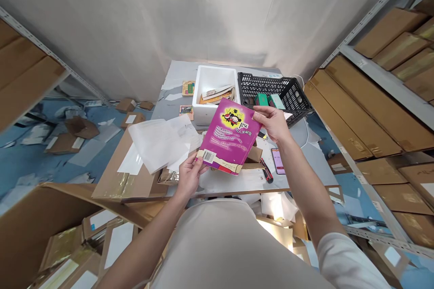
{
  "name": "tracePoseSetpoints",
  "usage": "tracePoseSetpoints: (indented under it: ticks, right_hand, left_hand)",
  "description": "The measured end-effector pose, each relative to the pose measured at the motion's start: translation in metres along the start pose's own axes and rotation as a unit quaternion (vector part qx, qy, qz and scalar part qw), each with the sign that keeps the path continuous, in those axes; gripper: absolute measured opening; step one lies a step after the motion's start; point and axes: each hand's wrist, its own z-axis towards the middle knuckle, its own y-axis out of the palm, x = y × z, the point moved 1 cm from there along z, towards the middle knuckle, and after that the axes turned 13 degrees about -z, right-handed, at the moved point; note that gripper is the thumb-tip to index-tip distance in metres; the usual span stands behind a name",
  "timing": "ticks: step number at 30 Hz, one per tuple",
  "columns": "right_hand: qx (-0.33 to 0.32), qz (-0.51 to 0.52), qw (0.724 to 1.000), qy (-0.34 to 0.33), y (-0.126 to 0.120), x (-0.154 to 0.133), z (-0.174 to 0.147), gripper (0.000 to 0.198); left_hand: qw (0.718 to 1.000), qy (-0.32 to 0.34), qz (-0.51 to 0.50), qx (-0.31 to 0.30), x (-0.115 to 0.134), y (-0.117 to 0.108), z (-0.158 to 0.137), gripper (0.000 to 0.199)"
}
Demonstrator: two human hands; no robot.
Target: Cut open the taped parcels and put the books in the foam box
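A purple book (230,137) with cartoon figures and a barcode is tilted above the table, held between both hands. My left hand (190,174) pinches its lower left corner, thumb on top. At the upper right edge, my right hand (273,122) is closed on the same book. Behind it stands a white foam box (199,109) with several books or booklets (219,95) inside. Beneath the book, a cardboard piece (254,155) shows in part. Close to the right forearm lie a red and black utility knife (266,171) and a phone (278,160) with a lit screen.
A black plastic crate (267,82) holding green boxes (261,99) stands at the back right. White sheets (159,142) lie over a large carton (113,176) at left. Cartons fill the right shelf (383,76), and parcels lie in an open box (64,198) at lower left.
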Motion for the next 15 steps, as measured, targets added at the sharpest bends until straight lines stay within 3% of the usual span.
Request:
tracePoseSetpoints:
  ticks: [5, 10, 13, 15]
  right_hand:
    - [-0.026, 0.04, 0.999, -0.004, -0.003, -0.002, -0.007, 0.043]
    - [-0.113, 0.082, 0.987, -0.073, 0.003, -0.014, -0.007, 0.06]
    - [-0.154, 0.065, 0.981, -0.101, 0.012, -0.017, 0.003, 0.067]
    - [-0.178, 0.062, 0.98, -0.07, 0.015, -0.016, 0.01, 0.056]
  left_hand:
    - [0.999, -0.022, -0.027, 0.0, 0.001, 0.002, 0.004, 0.046]
    - [0.983, -0.152, -0.101, -0.032, -0.007, 0.01, 0.007, 0.024]
    - [0.963, -0.236, -0.047, -0.125, -0.008, 0.025, 0.003, 0.029]
    - [0.954, -0.209, 0.045, -0.209, -0.004, 0.033, -0.001, 0.039]
